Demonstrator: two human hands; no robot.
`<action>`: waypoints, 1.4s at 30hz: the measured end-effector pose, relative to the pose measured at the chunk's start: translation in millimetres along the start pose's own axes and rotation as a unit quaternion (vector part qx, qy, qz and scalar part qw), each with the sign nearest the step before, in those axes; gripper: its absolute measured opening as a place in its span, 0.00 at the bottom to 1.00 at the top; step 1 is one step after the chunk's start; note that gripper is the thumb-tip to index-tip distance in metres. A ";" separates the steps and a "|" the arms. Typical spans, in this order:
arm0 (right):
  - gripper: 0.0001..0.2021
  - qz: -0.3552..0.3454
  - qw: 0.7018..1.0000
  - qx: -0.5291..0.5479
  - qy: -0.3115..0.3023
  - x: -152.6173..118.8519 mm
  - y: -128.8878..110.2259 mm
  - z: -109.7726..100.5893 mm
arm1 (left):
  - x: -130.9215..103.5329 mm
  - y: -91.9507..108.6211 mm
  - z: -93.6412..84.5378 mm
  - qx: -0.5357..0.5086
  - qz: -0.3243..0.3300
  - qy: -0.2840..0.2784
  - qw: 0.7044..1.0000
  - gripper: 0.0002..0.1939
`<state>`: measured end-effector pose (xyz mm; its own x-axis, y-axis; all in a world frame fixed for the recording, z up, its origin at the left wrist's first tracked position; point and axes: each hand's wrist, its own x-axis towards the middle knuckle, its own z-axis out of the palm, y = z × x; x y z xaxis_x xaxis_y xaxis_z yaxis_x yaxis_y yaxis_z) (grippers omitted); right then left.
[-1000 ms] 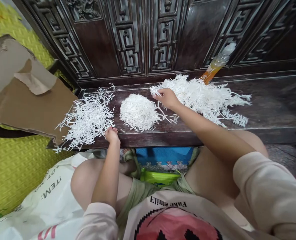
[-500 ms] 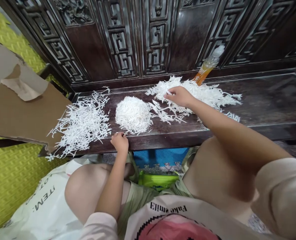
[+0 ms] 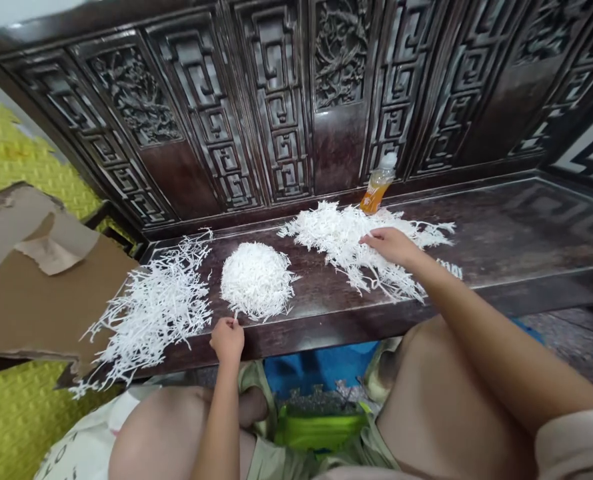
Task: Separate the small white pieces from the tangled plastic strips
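My left hand (image 3: 227, 340) is closed at the bench's front edge, with a small white strip (image 3: 235, 316) showing at its fingertips. Just beyond it sits a round mound of short white pieces (image 3: 257, 280). To its left spreads a loose pile of thin, branching white strands (image 3: 159, 303). My right hand (image 3: 389, 245) has its fingers pinched together at the right-hand heap of white branching pieces (image 3: 321, 230); what lies between those fingertips is too small to make out.
A bottle of orange liquid (image 3: 376, 187) stands behind the right heap, against the carved wooden backrest (image 3: 339, 147). Torn cardboard (image 3: 51, 307) lies at the left end of the dark bench (image 3: 506, 233). Under the bench are a blue mat (image 3: 321, 363) and a green object (image 3: 321, 430).
The view has tilted up. My right hand has shifted right along the heap. The loose strands beside the round mound are gone from there, and branching pieces now lie at the heap's front.
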<state>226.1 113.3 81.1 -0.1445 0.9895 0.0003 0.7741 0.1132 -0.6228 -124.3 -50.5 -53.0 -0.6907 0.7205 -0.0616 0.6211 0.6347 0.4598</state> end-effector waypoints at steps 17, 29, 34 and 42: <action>0.16 -0.121 0.989 -0.062 -0.049 -17.6 -21.5 38.4 | 86.5 100.3 -56.8 -0.103 0.153 -0.003 0.983 0.07; 0.15 -0.080 0.989 -0.095 -0.077 -12.4 -29.0 39.5 | 62.1 49.3 -59.7 -0.029 0.157 -0.143 0.977 0.04; 0.16 -0.124 0.984 -0.086 -0.092 -15.5 -36.4 35.7 | 34.3 22.1 -23.4 0.004 0.168 -0.198 0.966 0.06; 0.17 -0.140 0.973 -0.105 -0.152 -6.0 -21.2 45.2 | 41.1 19.3 -0.8 -0.019 0.173 -0.204 0.963 0.07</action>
<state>182.7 100.9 58.9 -0.5197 0.8480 -0.1045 0.7821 0.4228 -0.4578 -140.9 -8.8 -46.0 -0.2366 0.9422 -0.2371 0.7691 0.3308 0.5469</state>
